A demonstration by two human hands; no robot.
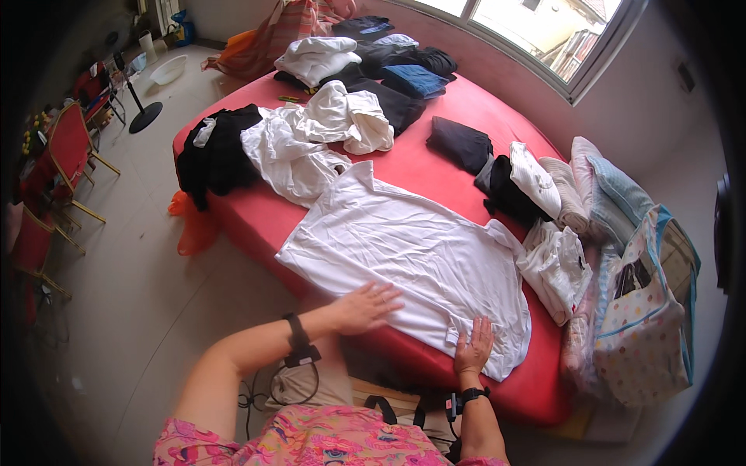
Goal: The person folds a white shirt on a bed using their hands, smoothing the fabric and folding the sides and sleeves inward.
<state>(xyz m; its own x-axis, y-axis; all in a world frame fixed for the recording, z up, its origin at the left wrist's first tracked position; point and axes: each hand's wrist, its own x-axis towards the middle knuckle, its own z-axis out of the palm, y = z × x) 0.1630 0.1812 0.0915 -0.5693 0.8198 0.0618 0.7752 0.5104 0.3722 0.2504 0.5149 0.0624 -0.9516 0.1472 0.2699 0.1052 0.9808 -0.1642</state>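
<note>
A white short-sleeved shirt (pixel 404 248) of thin, creased cloth lies spread flat on the round bed (pixel 482 128), whose cover is smooth red fabric. The shirt sits at the near side of the bed, its lower hem reaching the curved edge closest to the person. Both hands rest on it palm down with fingers spread wide, gripping nothing: the left hand (pixel 364 307) on the near hem, the right hand (pixel 474 346) beside a small fold of the hem near the bed's edge.

Behind the shirt lies a rumpled heap of white clothes (pixel 315 136), a black pile (pixel 217 151) beside it at the left edge, and further back folded dark and blue garments (pixel 408 74). On the right, folded pieces (pixel 536 182) stand in a row, some ribbed, some quilted. A dotted fabric bag (pixel 641 330) with blue trim stands just off the bed's right side; what it holds cannot be made out.

Bare red cover shows between the shirt and the folded row. Left of the bed the pale tiled floor (pixel 140 295) is open, with red chairs (pixel 66 155) well apart
</note>
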